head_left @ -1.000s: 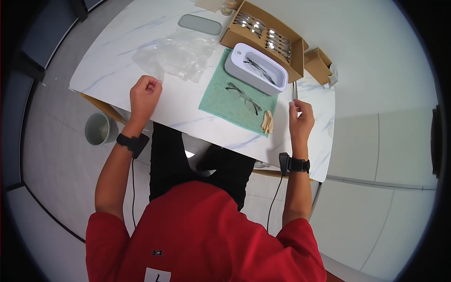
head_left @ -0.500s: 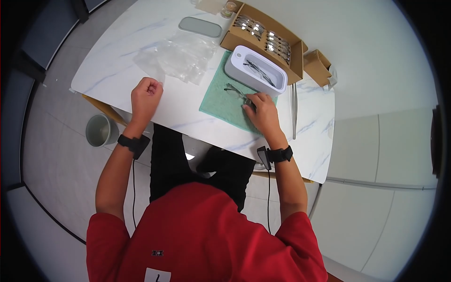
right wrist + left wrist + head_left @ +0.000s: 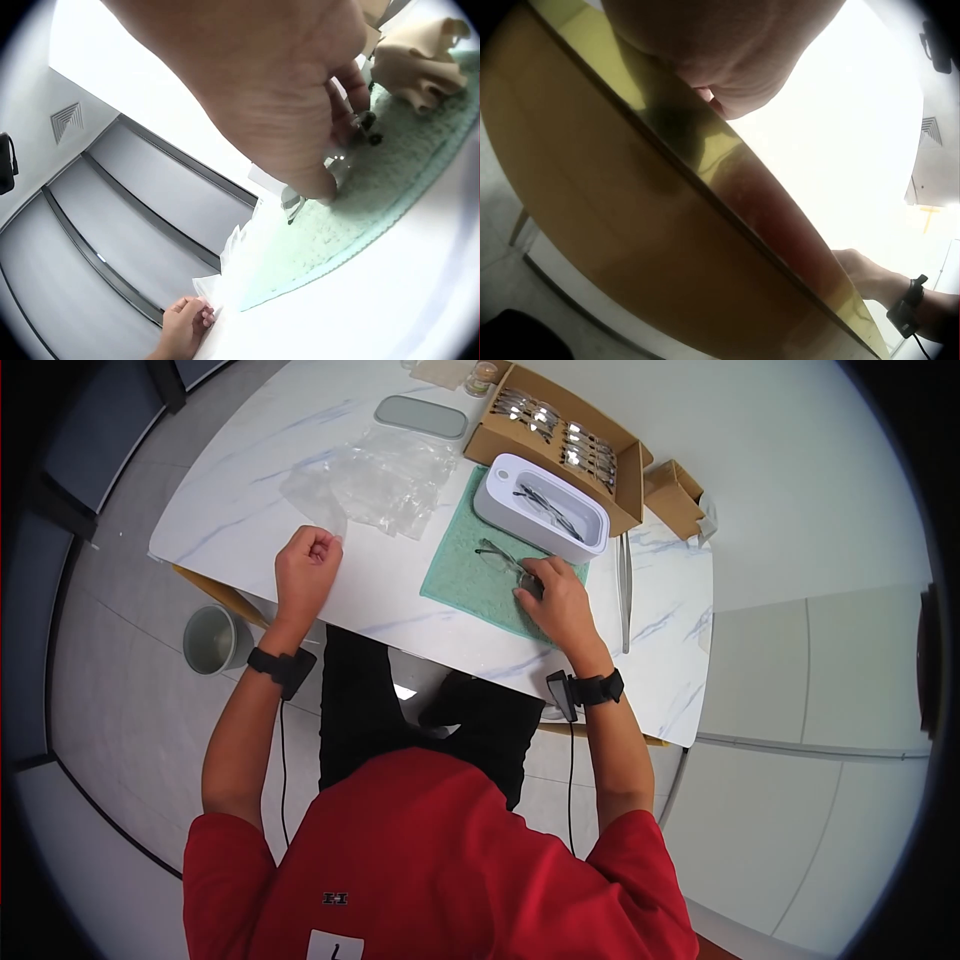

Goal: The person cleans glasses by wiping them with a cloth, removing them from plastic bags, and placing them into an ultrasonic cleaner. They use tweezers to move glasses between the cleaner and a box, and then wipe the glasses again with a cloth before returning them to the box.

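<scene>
In the head view the right hand (image 3: pixel 563 607) lies over a pair of glasses (image 3: pixel 497 550) on the green towel (image 3: pixel 452 575), its thumb and fingers pinching the frame. The right wrist view shows the curled fingers about the glasses (image 3: pixel 292 204), partly hidden by the hand. Beyond them stands a white, oblong tub (image 3: pixel 525 525) with other glasses (image 3: pixel 549 508) inside. Long metal tweezers (image 3: pixel 626 595) lie to the hand's right. At the table's near left edge the left hand (image 3: pixel 305 575) rests idle, loosely curled and holding nothing.
Behind the tub is a cardboard box (image 3: pixel 489 442) with several glasses. Clear plastic bags (image 3: pixel 390 480) and a grey oblong lid (image 3: pixel 420 416) lie left of it. A small carton (image 3: pixel 672 502) stands right; beige crumpled material (image 3: pixel 420 64) lies on the towel.
The right hand has let go of the tweezers, moved left onto the towel and taken hold of the glasses. The tweezers now lie on the table. The left hand has hardly moved.
</scene>
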Tool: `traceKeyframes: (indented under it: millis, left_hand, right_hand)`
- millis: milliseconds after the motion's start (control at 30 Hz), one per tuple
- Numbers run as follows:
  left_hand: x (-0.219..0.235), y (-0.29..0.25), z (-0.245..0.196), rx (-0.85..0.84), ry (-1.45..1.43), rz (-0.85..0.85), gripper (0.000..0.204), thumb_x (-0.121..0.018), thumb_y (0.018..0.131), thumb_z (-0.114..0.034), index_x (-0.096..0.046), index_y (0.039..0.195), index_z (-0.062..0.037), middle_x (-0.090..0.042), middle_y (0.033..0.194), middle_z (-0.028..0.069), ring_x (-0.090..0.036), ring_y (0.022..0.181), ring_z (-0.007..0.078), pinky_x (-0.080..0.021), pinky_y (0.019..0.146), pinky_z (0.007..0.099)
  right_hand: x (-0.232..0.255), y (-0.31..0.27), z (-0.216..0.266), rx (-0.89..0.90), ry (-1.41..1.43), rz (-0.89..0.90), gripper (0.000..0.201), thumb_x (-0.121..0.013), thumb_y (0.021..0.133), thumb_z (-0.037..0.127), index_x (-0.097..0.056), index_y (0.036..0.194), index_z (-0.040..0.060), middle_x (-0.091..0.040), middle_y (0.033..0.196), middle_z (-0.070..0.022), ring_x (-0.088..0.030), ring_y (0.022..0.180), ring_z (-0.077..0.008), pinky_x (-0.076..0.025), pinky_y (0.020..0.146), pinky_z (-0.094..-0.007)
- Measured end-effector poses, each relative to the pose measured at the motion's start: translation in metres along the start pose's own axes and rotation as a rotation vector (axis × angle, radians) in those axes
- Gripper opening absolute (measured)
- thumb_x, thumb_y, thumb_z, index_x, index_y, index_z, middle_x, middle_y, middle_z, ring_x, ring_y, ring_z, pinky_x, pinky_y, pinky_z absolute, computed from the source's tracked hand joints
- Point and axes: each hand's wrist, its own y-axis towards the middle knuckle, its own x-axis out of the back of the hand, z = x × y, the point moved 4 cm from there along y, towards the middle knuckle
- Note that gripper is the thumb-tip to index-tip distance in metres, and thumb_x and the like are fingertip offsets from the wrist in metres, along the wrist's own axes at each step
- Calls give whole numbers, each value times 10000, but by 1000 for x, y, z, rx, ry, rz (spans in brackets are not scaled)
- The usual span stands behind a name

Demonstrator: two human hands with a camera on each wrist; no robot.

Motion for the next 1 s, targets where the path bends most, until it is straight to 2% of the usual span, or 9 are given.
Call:
traceKeyframes:
  millis: [333,533,733,833,933,1000]
  left_hand:
    - [-1,0,3,-3,14,-9,126,-743,854,-57,-633,829,0,-633,720,50,-552,601,109,-485,593,255]
    - [-1,0,1,5,6,-9,128,-743,853,-59,-633,825,0,-628,718,50,-544,601,108,-482,591,256]
    - [-1,0,1,-2,31,-11,128,-740,853,-58,-631,823,0,-621,715,51,-541,603,111,-481,593,257]
    - [-1,0,2,-1,34,-10,127,-740,853,-57,-630,821,-2,-618,714,51,-540,602,112,-479,592,256]
    - [-1,0,2,0,28,-8,126,-740,853,-57,-630,819,-6,-618,713,49,-539,601,110,-476,589,255]
    - [-1,0,2,-1,24,-9,125,-740,853,-57,-630,819,-7,-617,712,47,-537,601,108,-475,587,254]
  right_hand:
    - [1,-3,-9,-74,-99,-2,262,-748,754,118,-722,1002,37,-662,926,-140,-652,927,-344,-546,793,-435]
    - [3,-8,-14,-141,23,-32,288,-714,786,150,-717,1044,21,-682,934,-150,-684,815,-325,-554,746,-404]
    - [12,-9,-8,-146,106,-109,279,-723,776,141,-715,1029,26,-662,868,-141,-664,794,-330,-543,729,-411]
    - [9,-9,-10,-131,216,-94,281,-740,810,133,-704,1058,7,-677,876,-116,-670,772,-258,-540,717,-354]
    - [-6,-13,-16,-280,588,-28,282,-748,857,132,-697,1089,-20,-693,901,-71,-647,775,-150,-522,719,-282]
    - [-12,-15,-16,-321,701,65,288,-731,902,142,-683,1133,-25,-695,954,-44,-640,839,-109,-521,748,-261]
